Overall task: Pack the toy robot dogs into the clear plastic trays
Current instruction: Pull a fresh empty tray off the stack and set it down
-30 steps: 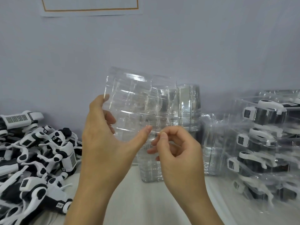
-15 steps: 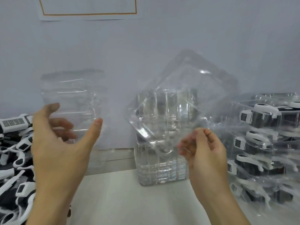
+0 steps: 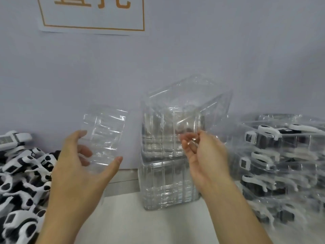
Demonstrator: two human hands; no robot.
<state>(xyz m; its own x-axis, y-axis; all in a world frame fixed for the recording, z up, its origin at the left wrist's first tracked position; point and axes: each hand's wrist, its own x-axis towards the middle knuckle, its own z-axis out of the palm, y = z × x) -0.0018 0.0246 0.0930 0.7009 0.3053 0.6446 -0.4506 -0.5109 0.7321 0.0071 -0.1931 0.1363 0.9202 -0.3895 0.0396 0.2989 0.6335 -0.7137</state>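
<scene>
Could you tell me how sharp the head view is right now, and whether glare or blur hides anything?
Head view: light is even and soft; the packed trays at the right are smeared by motion blur; the clear tray in the left hand shows only as faint edges and glints; the right hand is slightly blurred.

Glossy clear plastic trays; shiny black-and-white plastic toy dogs; matt grey wall.

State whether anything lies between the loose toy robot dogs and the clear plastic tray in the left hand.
Nothing visible does. The left hand holds the clear plastic tray in the air, right of the black-and-white toy robot dogs heaped on the table.
</scene>
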